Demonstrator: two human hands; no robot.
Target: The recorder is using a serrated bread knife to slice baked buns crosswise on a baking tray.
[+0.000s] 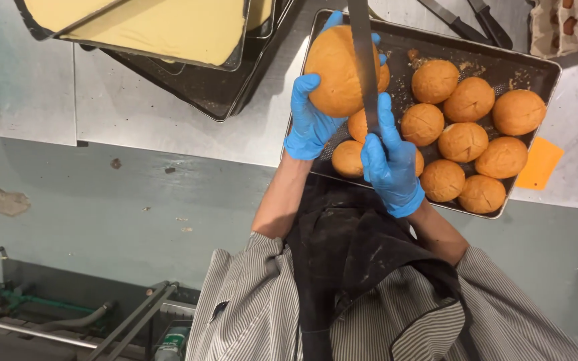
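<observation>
Nearest the camera, a striped shirt (249, 314) and a dark apron (349, 254) are filling the lower part of the view, with both forearms reaching away toward a steel table (168, 113). The right hand (391, 164), in a blue glove, is closing in a fist around the handle of a long knife (364, 60), its forefinger lying up along the blade, which is running away from the body and crossing the right side of a large golden bun (336, 70). The left hand (312, 120), also gloved in blue, is cupping that bun from its left side, fingers curling round the far edge, holding it up above the near left corner of a dark baking tray (536, 67). On the tray, round scored buns (463, 142) are lying close together in rows, most of them to the right of the hands. Just right of the tray, an orange scraper (540, 164) is resting on the table. Farther left, another dark tray (195, 87) is sitting under a pan of pale yellow batter (168, 27). At the far right corner, an egg carton (570, 23) is showing.
</observation>
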